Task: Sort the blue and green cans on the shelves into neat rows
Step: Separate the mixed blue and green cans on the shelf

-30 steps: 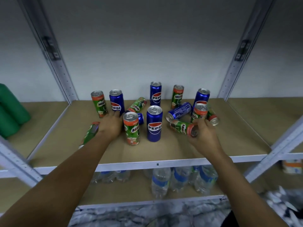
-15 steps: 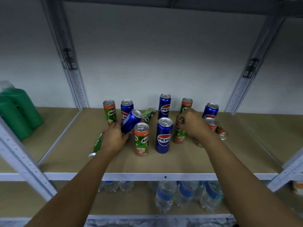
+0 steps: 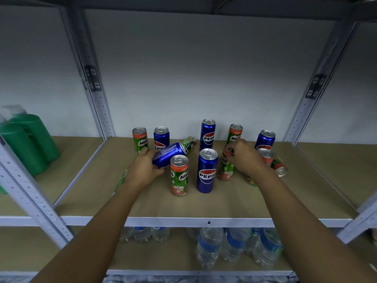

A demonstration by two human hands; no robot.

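Left hand (image 3: 142, 170) grips a tilted blue can (image 3: 169, 154), right hand (image 3: 243, 158) pinches a green can's (image 3: 226, 168) top; best stood upright gently, clear of neighbours.

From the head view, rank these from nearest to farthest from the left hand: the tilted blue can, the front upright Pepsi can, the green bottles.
1. Tilted blue can: gripped by the left hand.
2. Front upright Pepsi can: to its right, mid-shelf.
3. Green bottles: far left, neighbouring bay.

five blue cans (image 3: 206, 172), seven green cans (image 3: 179, 176)
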